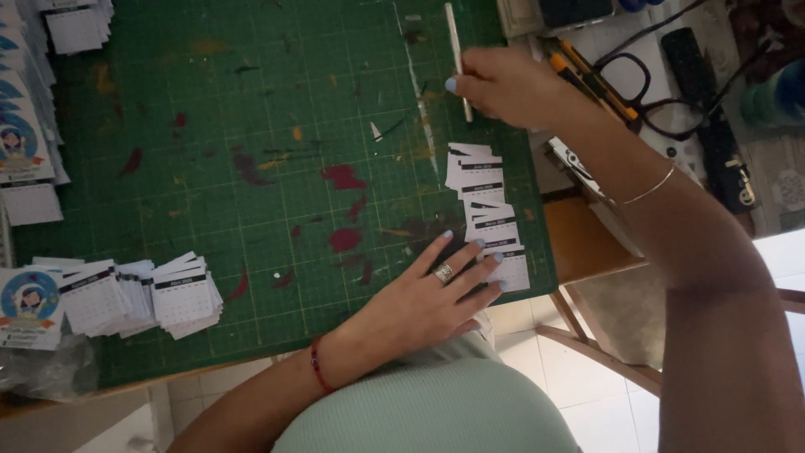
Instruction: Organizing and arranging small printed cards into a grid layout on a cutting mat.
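The left hand (428,298) lies flat on the green mat (251,126), palm down, fingers spread a little; the fingertips press the near end of a row of small calendar slips (485,210), which overlap like shingles and run away from the person toward 12 o'clock; a ring sits on 1 finger and a red cord circles the wrist. The right hand (503,84) hovers at 12 o'clock of the row, just beyond its far end; its fingers are pinched narrow around a thin pale stick (458,59), which points up toward 12 o'clock and down toward the slips; a thin bangle rings that forearm.

At 9 o'clock of the left hand, well apart, a fanned pile of like slips (142,298) lies near the mat's front edge; round-picture cards (29,306) sit just beside it at 9 o'clock. More stacks (25,143) line the mat's left border. Off the mat at 2 o'clock, dark-framed glasses (650,88) rest among pens (587,75). Paint stains blotch the mat.
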